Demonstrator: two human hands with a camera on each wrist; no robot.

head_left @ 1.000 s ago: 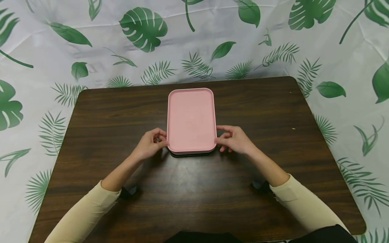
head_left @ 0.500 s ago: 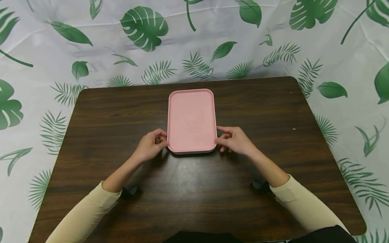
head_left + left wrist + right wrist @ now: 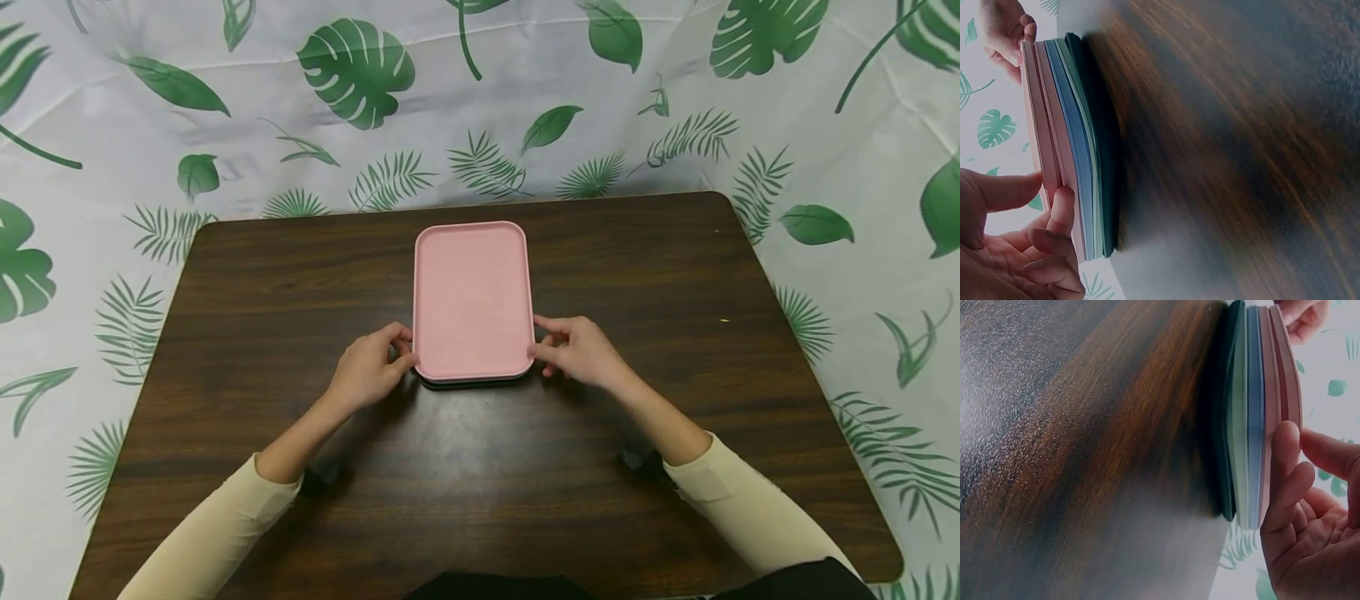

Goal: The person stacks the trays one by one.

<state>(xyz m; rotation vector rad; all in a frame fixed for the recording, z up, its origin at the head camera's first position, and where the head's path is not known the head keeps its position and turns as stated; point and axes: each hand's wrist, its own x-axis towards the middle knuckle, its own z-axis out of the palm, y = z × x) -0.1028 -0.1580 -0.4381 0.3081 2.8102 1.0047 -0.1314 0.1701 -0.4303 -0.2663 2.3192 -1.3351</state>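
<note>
A pink rectangular tray [image 3: 474, 300] with a low raised rim lies on top of a stack of trays. My left hand [image 3: 371, 367] pinches its left side near the front corner, thumb on the rim and fingers beneath. My right hand [image 3: 585, 354] pinches the right side in the same way. In the left wrist view, a second pink tray [image 3: 1062, 137] shows under the top one. Below come a blue tray [image 3: 1077, 125], a light green tray [image 3: 1090, 125] and a dark green tray [image 3: 1110, 169] at the bottom.
The stack stands on a dark wood-grain table [image 3: 472, 467], near its back edge. Behind and beside the table hangs a white cloth [image 3: 247, 167] printed with green leaves. A tiny pale speck [image 3: 724, 320] lies on the table at the right.
The top pink tray's front edge has come slightly toward me and covers a bit more of the trays beneath. Both hands keep their hold at the same spots.
</note>
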